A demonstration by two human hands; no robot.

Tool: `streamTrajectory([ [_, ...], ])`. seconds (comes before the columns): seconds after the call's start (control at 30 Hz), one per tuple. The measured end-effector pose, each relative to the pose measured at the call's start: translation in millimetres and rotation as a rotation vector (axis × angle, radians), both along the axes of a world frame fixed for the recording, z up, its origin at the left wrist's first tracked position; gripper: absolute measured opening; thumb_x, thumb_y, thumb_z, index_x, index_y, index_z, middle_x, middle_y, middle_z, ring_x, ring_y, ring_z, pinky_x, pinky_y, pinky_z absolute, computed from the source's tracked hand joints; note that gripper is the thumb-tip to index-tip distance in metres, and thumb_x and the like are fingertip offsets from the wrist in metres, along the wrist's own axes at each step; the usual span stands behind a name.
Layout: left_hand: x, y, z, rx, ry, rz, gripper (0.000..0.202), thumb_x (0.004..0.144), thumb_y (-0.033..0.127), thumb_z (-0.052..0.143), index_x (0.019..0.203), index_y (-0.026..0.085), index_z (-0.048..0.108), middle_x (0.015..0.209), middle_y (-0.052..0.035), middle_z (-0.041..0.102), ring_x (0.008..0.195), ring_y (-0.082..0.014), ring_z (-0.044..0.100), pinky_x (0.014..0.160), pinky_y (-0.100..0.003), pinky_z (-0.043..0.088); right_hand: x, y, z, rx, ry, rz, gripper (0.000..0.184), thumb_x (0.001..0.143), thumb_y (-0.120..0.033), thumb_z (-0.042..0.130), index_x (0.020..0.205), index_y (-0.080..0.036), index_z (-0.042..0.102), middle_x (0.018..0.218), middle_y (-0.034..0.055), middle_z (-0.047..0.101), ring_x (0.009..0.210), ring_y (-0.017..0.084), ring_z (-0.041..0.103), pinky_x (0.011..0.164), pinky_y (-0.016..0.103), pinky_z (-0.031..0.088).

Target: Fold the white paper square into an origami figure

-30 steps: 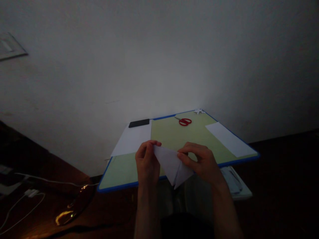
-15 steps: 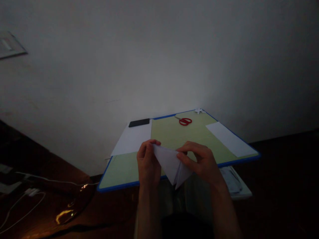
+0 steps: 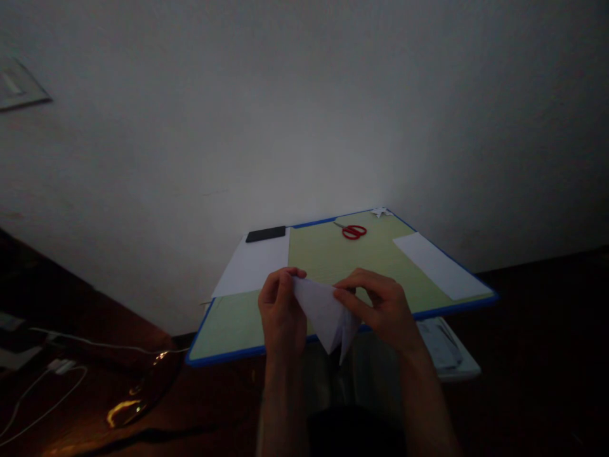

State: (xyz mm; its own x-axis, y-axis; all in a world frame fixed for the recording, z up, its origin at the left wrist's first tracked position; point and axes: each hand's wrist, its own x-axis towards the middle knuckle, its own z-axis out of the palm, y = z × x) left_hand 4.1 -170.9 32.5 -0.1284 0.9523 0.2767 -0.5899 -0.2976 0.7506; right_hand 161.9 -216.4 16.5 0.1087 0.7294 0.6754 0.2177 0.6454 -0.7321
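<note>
The person's left hand [image 3: 284, 312] and right hand [image 3: 380, 306] each pinch the folded paper [image 3: 318, 310] along its top, held at the near edge of the table [image 3: 328, 254]; scissors [image 3: 353, 233] lie beyond

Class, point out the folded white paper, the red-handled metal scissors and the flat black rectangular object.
Folded white paper [image 3: 322, 310], head view: left panel.
Red-handled metal scissors [image 3: 351, 227], head view: red handle.
Flat black rectangular object [image 3: 265, 234], head view: top face.
</note>
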Motion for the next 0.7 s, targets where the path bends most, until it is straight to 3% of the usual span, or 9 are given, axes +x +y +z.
streamTrajectory([
  [0.3, -0.9, 1.0, -0.1, -0.054, -0.052, -0.038, 0.045, 0.058, 0.052, 0.099, 0.074, 0.019, 0.073, 0.075, 0.0013, 0.068, 0.060, -0.0093, 0.057, 0.052, -0.018, 0.048, -2.0, 1.2, -0.4, -0.002, -0.024, 0.035, 0.008, 0.095, -0.023, 0.072, 0.087, -0.023, 0.075, 0.081, -0.0003, 0.072, 0.077, 0.015, 0.066, 0.071, 0.028, 0.050],
  [0.47, 0.7, 3.4, -2.1, -0.075, -0.072, -0.017, 0.042, 0.058, 0.049, 0.100, 0.075, 0.019, 0.075, 0.075, 0.0012, 0.070, 0.063, -0.0094, 0.061, 0.056, -0.018, 0.048, -2.9, 1.5, 0.6, 0.015, -0.036, 0.028, 0.009, 0.095, -0.020, 0.070, 0.088, -0.023, 0.074, 0.081, -0.0006, 0.072, 0.077, 0.015, 0.066, 0.071, 0.028, 0.050],
  [0.7, 2.3, 4.7, 0.0, -0.126, -0.091, 0.060, 0.043, 0.047, 0.046, 0.104, 0.069, 0.019, 0.079, 0.073, -0.0003, 0.074, 0.074, -0.0106, 0.067, 0.067, -0.018, 0.051, -1.7, 3.3, 1.3, 0.029, -0.089, 0.017, 0.010, 0.096, -0.017, 0.068, 0.090, -0.022, 0.074, 0.081, -0.0006, 0.071, 0.076, 0.014, 0.066, 0.070, 0.026, 0.051],
])
